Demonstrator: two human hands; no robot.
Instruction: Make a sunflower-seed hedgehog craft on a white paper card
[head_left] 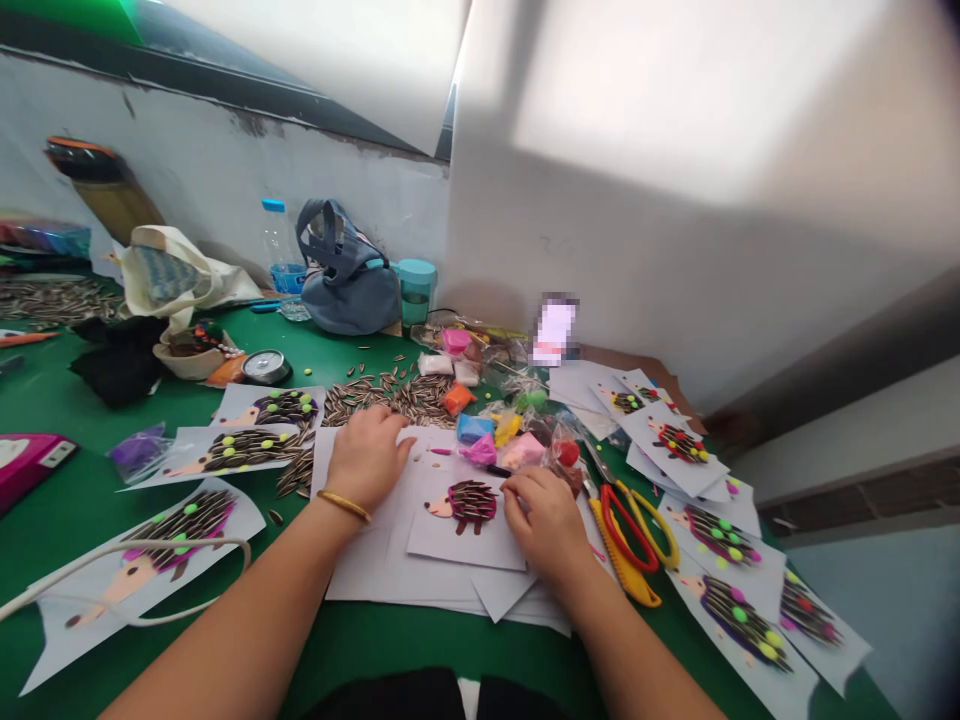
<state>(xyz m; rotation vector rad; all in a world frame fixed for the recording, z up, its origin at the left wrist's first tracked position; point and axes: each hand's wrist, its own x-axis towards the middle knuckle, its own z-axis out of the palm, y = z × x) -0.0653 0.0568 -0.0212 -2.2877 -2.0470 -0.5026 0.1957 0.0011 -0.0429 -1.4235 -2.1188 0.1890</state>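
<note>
A small white card with a hedgehog picture (474,503) lies on a stack of white paper (367,570). Its purple body is covered with sunflower seeds. My left hand (367,460) lies on the paper left of the card, fingers spread, near the seed pile (394,395). At the card's right edge is my right hand (547,522), its fingers bent together; whatever is between the fingertips is hidden. A dark pen-like stick (496,470) lies close to those fingertips. Bags of coloured clay (480,450) sit just beyond the card.
Red-handled scissors (628,528) and a yellow cutter (619,560) lie to the right. Finished hedgehog cards (716,535) overlap at far right; more cards (251,450) lie left. A blue bag (349,290), bottle (283,250), cup (416,290) and phone (553,330) stand behind. A white cable (187,545) crosses the left.
</note>
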